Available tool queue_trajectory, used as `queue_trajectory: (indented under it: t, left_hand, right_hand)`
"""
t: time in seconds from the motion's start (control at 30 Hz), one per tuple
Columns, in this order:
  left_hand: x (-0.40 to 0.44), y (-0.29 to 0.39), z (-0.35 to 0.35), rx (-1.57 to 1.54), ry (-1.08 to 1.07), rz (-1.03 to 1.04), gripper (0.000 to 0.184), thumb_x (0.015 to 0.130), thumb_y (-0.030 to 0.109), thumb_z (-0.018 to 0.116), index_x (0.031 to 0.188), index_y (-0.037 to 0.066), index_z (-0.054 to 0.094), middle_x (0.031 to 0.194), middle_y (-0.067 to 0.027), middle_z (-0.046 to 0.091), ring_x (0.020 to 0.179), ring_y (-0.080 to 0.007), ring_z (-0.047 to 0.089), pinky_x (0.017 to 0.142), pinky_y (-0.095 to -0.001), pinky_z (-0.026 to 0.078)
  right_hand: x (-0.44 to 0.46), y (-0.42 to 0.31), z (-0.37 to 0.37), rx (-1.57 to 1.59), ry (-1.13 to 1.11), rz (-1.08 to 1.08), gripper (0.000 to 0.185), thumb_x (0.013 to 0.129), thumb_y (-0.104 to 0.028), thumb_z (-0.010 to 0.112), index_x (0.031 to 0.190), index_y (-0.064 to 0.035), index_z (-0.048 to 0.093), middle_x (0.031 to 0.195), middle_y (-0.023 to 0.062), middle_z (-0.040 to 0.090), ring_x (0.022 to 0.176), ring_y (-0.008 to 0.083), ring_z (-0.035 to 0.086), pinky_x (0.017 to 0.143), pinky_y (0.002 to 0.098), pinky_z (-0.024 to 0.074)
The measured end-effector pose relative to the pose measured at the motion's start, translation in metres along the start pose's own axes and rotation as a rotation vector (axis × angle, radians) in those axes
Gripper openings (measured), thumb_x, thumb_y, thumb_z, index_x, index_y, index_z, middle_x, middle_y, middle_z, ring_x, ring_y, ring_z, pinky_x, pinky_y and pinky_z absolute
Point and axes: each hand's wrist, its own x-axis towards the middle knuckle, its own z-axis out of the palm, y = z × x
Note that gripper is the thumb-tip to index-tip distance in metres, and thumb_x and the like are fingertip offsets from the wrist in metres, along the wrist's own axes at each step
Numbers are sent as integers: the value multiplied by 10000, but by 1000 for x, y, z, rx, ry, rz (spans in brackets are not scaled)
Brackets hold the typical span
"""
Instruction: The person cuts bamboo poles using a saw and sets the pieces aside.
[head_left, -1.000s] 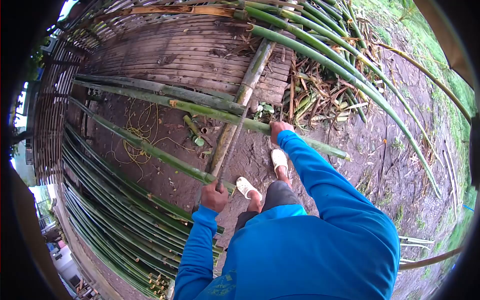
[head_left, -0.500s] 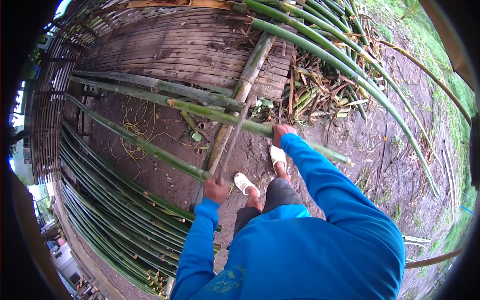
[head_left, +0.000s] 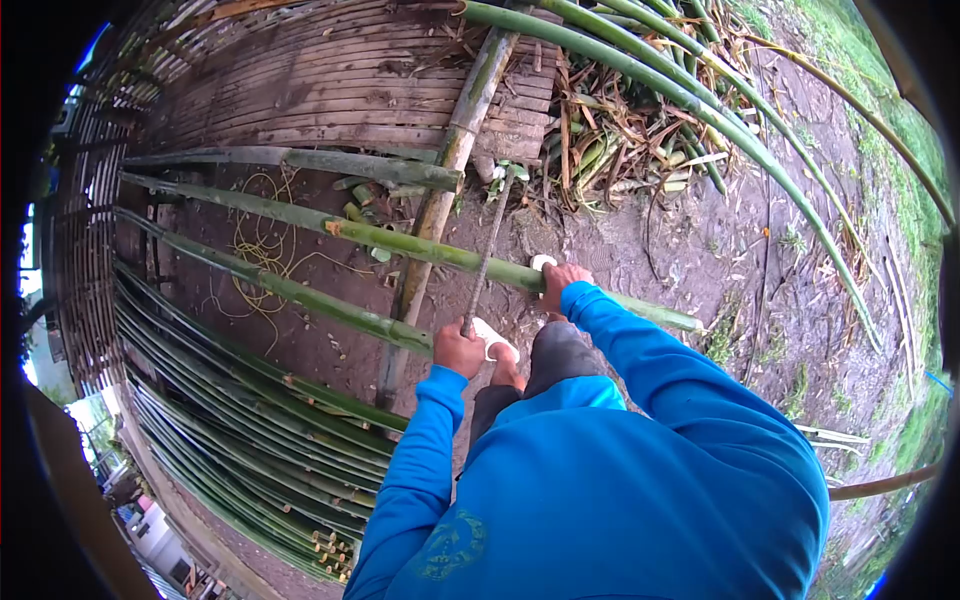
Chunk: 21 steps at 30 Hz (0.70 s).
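My right hand (head_left: 565, 285) is wrapped round a green bamboo pole (head_left: 400, 243) near its right end. The pole lies across a slanting wooden-looking beam (head_left: 430, 222). In my closed left hand (head_left: 458, 350) is a long, thin, brownish bar (head_left: 488, 250) with a ridged surface. It extends away from me and crosses the bamboo pole between the beam and my right hand. Its lower end is hidden in my fist. The end of another green bamboo pole (head_left: 300, 292) lies just left of my left hand.
Many bamboo poles (head_left: 250, 430) lie side by side at lower left. A slatted bamboo platform (head_left: 300, 75) stands at the back, beside a heap of bamboo scraps (head_left: 620, 150). Long poles (head_left: 740, 145) arch at upper right. Yellow cord (head_left: 265, 250) lies tangled on the muddy ground.
My left hand has moved right and slightly up with the bar, which has shifted from over the beam to its right. My right hand still grips the bamboo pole, and the view has shifted slightly.
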Motion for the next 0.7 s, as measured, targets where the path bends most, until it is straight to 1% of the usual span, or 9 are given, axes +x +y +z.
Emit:
queue_trajectory:
  t: [0.03, 0.1, 0.13, 0.23, 0.3, 0.37, 0.47, 0.6, 0.7]
  left_hand:
    - [3, -2, 1, 22, 22, 12, 135, 695, 131, 575, 705, -4, 571, 657, -237, 576, 679, -430, 564, 639, -499, 440]
    - [11, -11, 12, 55, 60, 28, 125, 699, 122, 566, 715, -1, 575, 657, -238, 575, 673, -434, 561, 632, -500, 441]
    - [16, -13, 17, 52, 98, 39, 123, 706, 121, 555, 721, 1, 580, 658, -235, 573, 654, -433, 557, 599, -495, 432]
    - [-23, 16, -11, -48, 168, 133, 154, 653, 121, 546, 601, -4, 474, 516, -198, 466, 477, -365, 487, 466, -442, 360]
    - [-88, 16, -41, 78, -2, -2, 76, 682, 76, 532, 690, 3, 551, 605, -220, 541, 616, -425, 554, 547, -497, 415]
    - [-137, 16, -62, 116, 2, 3, 56, 672, 61, 519, 668, 5, 524, 554, -206, 508, 585, -414, 550, 518, -488, 404]
    - [-117, 15, -56, 60, 36, -2, 53, 681, 52, 520, 667, 2, 526, 521, -200, 482, 557, -401, 546, 492, -474, 396]
    - [30, 32, 4, -20, 67, 51, 77, 714, 66, 525, 686, -4, 542, 566, -220, 503, 579, -401, 548, 503, -465, 399]
    - [-19, -9, 3, 212, 253, 256, 114, 704, 87, 540, 628, 6, 516, 563, -220, 503, 566, -405, 540, 514, -471, 398]
  right_hand:
    - [-1, -11, -4, -18, 21, -13, 410, 624, -254, 692, 973, -80, 562, 915, 169, 634, 896, 325, 620, 758, 419, 511]
    - [22, -33, 12, 82, 143, -144, 472, 616, -281, 708, 1009, -79, 543, 939, 162, 636, 915, 318, 619, 771, 403, 512]
    - [32, -50, 6, 100, -36, -13, 398, 650, -257, 683, 982, -58, 592, 947, 168, 643, 912, 316, 624, 772, 390, 516]
    - [43, -56, 3, 105, -140, 56, 288, 686, -199, 642, 934, -51, 650, 939, 173, 650, 900, 310, 633, 767, 382, 521]
    - [38, -59, -4, 104, -123, 68, 219, 718, -145, 599, 906, -66, 681, 918, 170, 656, 884, 303, 641, 755, 384, 524]
    - [40, -59, -1, 120, -144, 87, 221, 722, -141, 597, 916, -70, 677, 919, 170, 656, 885, 301, 641, 755, 384, 524]
    - [38, -62, 0, 152, -120, 118, 195, 721, -139, 600, 885, -65, 675, 912, 166, 657, 877, 302, 642, 752, 384, 525]
    - [34, -64, 12, 172, -120, 121, 184, 723, -147, 598, 870, -68, 676, 914, 161, 657, 873, 306, 641, 758, 390, 522]
    - [38, -60, -8, 153, -121, 126, 192, 728, -168, 600, 871, -71, 682, 926, 162, 656, 882, 310, 639, 756, 394, 522]
